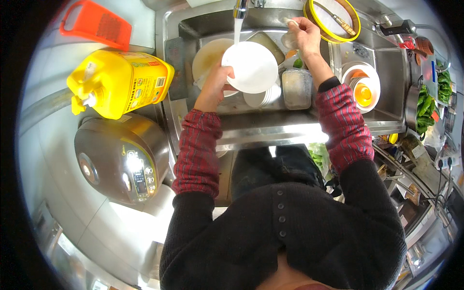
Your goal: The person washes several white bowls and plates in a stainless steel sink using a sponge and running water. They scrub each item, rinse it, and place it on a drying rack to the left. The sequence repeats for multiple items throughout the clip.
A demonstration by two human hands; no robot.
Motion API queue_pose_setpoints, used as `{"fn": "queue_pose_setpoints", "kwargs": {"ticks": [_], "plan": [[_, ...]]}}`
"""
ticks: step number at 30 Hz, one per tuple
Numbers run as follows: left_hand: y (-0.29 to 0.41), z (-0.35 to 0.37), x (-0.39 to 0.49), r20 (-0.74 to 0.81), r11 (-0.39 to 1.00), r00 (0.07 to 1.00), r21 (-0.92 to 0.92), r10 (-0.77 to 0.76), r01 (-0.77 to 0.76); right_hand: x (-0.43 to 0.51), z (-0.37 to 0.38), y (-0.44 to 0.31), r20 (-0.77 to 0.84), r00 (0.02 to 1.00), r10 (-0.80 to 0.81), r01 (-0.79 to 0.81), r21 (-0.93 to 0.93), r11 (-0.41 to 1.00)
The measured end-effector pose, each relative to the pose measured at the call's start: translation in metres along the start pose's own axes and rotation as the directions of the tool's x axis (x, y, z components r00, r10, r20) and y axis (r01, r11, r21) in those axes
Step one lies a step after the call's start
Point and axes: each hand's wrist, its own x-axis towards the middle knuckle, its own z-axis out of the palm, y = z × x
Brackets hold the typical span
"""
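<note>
My left hand (217,85) grips the rim of a white bowl (250,67), thumb on its near left side. A stream of water (237,32) falls from the chrome faucet (240,10) at the bowl's far edge. Up and to the right, my right hand (306,34) is closed on a small pale item (291,22), partly hidden by the fingers; its kind is unclear. Below the bowl in the steel sink basin (253,119) lie a large round dish (209,54) with brownish liquid, stacked white dishes (261,98) and a clear rectangular container (297,88).
A yellow-rimmed sieve (357,27) with a wooden-handled tool (342,25) sits at the sink's back edge. The right basin holds stacked bowls (377,85). Left are a yellow detergent jug (119,83), an orange plastic grater (101,27) and a rice cooker (116,156). Green peppers (425,108) stand far right.
</note>
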Motion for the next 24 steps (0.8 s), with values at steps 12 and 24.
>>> {"fn": "queue_pose_setpoints", "kwargs": {"ticks": [12,24], "plan": [[0.019,0.022,0.001,-0.028,0.999,1.0,0.048,0.001,0.0,-0.05,0.014,-0.06,0.577,0.803,-0.148,0.366,-0.282,0.887],[0.023,0.029,-0.008,-0.032,0.995,0.999,0.098,-0.004,0.007,-0.047,0.037,-0.032,0.445,0.857,-0.26,0.434,-0.351,0.83]]}}
